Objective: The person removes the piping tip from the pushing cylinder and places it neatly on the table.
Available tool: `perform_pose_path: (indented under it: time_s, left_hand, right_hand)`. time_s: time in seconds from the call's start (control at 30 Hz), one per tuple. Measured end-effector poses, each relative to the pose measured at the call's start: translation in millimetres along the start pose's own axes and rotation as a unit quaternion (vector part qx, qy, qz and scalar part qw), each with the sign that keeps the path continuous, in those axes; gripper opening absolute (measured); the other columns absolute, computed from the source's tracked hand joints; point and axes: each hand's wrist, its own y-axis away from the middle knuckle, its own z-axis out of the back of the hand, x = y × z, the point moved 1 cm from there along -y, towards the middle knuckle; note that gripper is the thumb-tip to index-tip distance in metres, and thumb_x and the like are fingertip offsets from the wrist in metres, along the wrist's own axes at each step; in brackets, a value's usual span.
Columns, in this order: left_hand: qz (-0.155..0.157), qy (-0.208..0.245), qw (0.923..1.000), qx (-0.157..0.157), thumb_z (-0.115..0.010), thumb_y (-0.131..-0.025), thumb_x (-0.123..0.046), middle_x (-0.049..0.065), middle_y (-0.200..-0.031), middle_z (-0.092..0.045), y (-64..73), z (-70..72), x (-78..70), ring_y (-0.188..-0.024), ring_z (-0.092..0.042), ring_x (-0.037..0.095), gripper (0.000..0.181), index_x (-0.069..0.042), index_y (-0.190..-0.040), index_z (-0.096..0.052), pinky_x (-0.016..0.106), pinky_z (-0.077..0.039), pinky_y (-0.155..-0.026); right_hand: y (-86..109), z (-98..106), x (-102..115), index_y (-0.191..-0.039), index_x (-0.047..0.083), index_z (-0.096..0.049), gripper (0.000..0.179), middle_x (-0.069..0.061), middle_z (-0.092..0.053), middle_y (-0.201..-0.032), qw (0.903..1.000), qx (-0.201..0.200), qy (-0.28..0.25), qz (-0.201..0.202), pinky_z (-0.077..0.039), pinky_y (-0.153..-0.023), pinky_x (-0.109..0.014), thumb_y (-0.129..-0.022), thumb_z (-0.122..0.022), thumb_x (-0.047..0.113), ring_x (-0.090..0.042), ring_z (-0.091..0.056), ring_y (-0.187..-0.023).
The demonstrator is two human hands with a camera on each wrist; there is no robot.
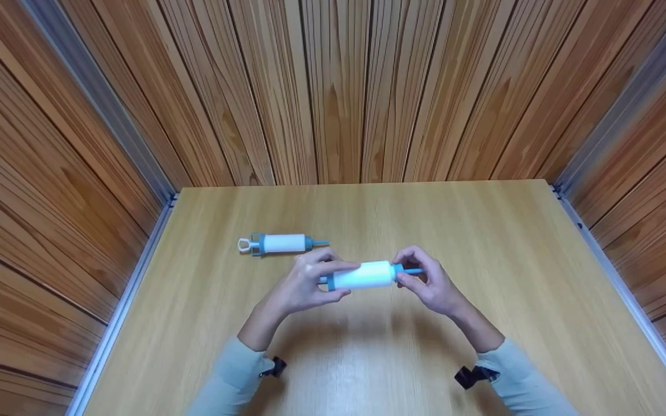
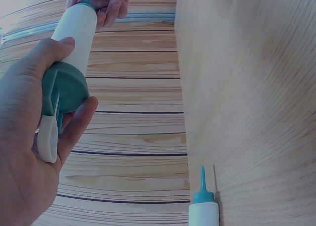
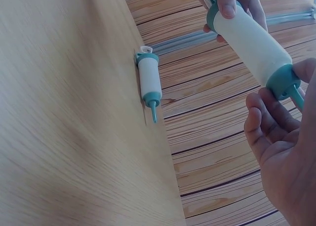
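L fingers [image 1: 333, 267], R fingers [image 1: 418, 253] grip 1 tube [image 1: 366, 275] — 2nd tube [image 1: 284, 243] on tbl [image 1: 466, 219].

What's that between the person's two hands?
A white tube with teal ends spans from the left hand to the right hand, held by both; the head view shows it.

There are two nozzled tubes [image 1: 365, 274] [image 1: 284, 243], two hands [image 1: 304, 284] [image 1: 432, 287], two sleeves [image 1: 230, 372] [image 1: 522, 378] and one table [image 1: 454, 222].
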Motion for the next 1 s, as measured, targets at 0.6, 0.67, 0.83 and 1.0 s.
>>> perform_pose_path:
  time_s: [0.6,0.67,0.83,1.0]
  left_hand:
    - [0.002,0.002,1.0000,-0.002,-0.093,-0.094,-0.021,0.010,-0.116,-0.079,1.1,0.7,-0.9,-0.098,-0.074,0.023,0.045,-0.014,-0.137,-0.082,0.027,-0.064,-0.083]
    - [0.004,0.003,1.0000,-0.001,-0.093,-0.094,-0.021,0.010,-0.117,-0.079,0.9,0.9,-1.2,-0.099,-0.074,0.023,0.045,-0.014,-0.137,-0.082,0.028,-0.064,-0.083]
    - [0.009,0.002,1.0000,0.004,-0.093,-0.095,-0.023,0.010,-0.118,-0.079,0.6,0.7,-1.0,-0.101,-0.076,0.023,0.046,-0.015,-0.138,-0.081,0.028,-0.065,-0.085]
    - [0.007,0.006,1.0000,0.002,-0.093,-0.095,-0.021,0.011,-0.118,-0.078,0.4,0.7,-0.4,-0.101,-0.076,0.023,0.045,-0.015,-0.138,-0.081,0.028,-0.065,-0.084]
  right_hand:
    - [0.6,2.6,1.0,-0.127,-0.010,-0.056,0.019,0.008,-0.065,-0.118,0.9995,0.010,0.001,-0.030,-0.063,-0.078,-0.025,-0.109,-0.053,-0.011,-0.005,-0.066,-0.094]
    - [0.6,2.4,1.5,-0.127,-0.009,-0.057,0.018,0.009,-0.065,-0.117,0.9994,0.009,0.005,-0.034,-0.063,-0.078,-0.023,-0.110,-0.052,-0.010,-0.004,-0.066,-0.094]
    - [0.8,2.3,1.5,-0.125,-0.011,-0.056,0.017,0.009,-0.065,-0.115,0.9997,0.005,-0.009,-0.024,-0.062,-0.078,-0.024,-0.108,-0.054,-0.012,-0.003,-0.065,-0.092]
    - [0.7,2.6,0.7,-0.123,-0.012,-0.055,0.021,0.005,-0.066,-0.112,0.9999,0.004,-0.014,0.005,-0.064,-0.078,-0.028,-0.102,-0.057,-0.017,-0.005,-0.066,-0.092]
